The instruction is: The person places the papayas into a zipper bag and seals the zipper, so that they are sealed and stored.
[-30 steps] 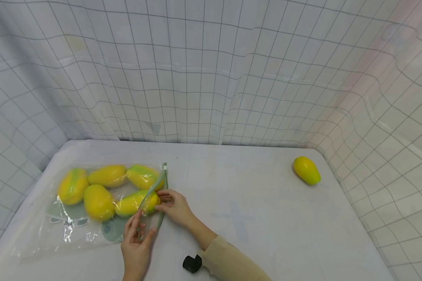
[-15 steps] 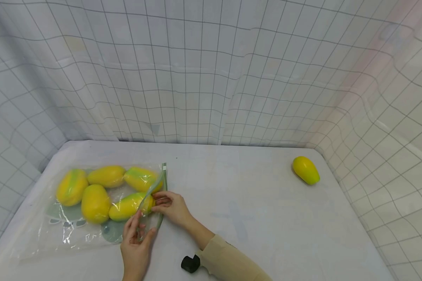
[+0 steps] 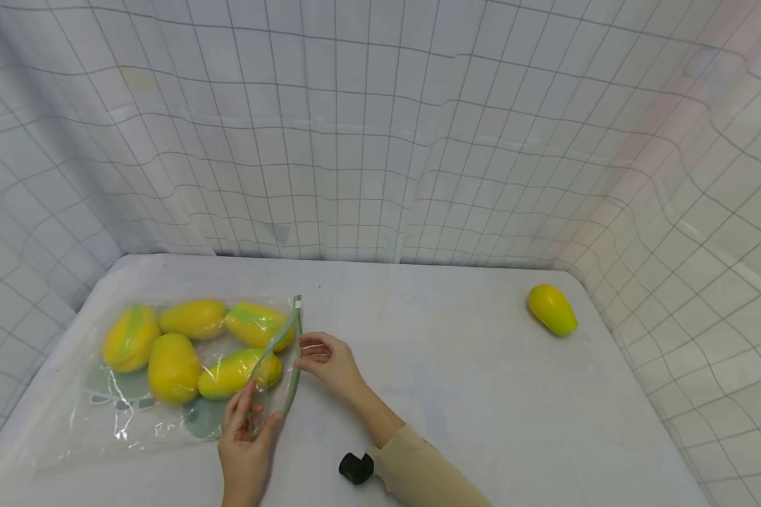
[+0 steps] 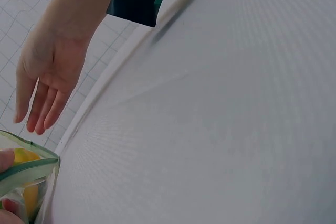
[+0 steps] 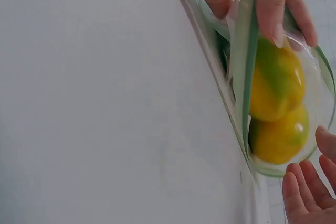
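Observation:
A clear zip bag (image 3: 89, 429) with a green-edged mouth lies at the left of the table in the head view. Several yellow-green mangoes rest inside it; the nearest to the mouth is one mango (image 3: 231, 374). My left hand (image 3: 246, 443) holds the bag's mouth edge, keeping its green rims (image 5: 245, 66) spread, with thumb and fingers on either side. Just outside the mouth is my right hand (image 3: 332, 366), fingers loosely bent and nothing in them. Through the opening, the right wrist view shows two mangoes, among them a lower mango (image 5: 281, 137).
One loose mango (image 3: 552, 310) lies at the far right of the white table (image 3: 456, 422). A black wrist device (image 3: 356, 468) sits by the right sleeve. Grid-patterned curtains (image 3: 380, 141) rise behind the table and along both sides.
My right hand pushed the mango near the mouth a little deeper into the bag, then let go and drew back to the right. The left hand kept its hold.

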Demonstrator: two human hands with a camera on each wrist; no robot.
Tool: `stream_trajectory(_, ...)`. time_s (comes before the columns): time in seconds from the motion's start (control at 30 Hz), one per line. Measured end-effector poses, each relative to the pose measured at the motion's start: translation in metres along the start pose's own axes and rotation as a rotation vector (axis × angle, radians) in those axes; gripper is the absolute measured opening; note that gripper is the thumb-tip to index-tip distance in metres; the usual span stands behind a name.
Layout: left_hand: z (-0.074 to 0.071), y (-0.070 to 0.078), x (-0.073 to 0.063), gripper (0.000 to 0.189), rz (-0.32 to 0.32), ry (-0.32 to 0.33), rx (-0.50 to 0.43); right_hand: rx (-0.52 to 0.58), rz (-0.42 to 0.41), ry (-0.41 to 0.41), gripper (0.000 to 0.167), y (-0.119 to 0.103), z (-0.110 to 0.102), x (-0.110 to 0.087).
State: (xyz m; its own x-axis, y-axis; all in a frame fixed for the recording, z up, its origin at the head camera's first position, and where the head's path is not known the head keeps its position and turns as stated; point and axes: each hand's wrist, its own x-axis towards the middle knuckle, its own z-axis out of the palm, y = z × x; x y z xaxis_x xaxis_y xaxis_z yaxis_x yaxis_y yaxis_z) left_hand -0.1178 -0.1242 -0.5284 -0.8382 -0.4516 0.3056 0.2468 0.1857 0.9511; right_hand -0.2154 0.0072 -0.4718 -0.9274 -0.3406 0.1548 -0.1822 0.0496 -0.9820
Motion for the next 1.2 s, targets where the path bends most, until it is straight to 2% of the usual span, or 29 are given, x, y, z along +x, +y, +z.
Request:
stream_trajectory(0.27, 0.000, 0.003, -0.001, 0.064, -0.053, -0.002, 0.016, 0.018, -0.014, 0.127, 0.041, -0.007, -0.045, -0.001)
stream_trajectory(0.47, -0.001, 0.005, -0.002, 0.063, -0.068, -0.001, 0.005, -0.005, -0.053, 0.271, 0.042, -0.011, -0.083, -0.006)
stream_trajectory(0.8, 0.000, 0.003, -0.001, 0.063, -0.041, -0.007, -0.001, -0.032, -0.082, 0.530, 0.047, 0.016, -0.164, -0.016)
stream_trajectory(0.97, 0.000, 0.003, -0.001, 0.062, -0.020, -0.009, -0.004, -0.043, -0.049, 0.607, 0.050, 0.012, -0.198, -0.031)
stream_trajectory(1.2, 0.000, 0.002, -0.001, 0.063, 0.009, -0.008, -0.007, -0.117, 0.048, 0.708, 0.051, -0.002, -0.237, -0.054)
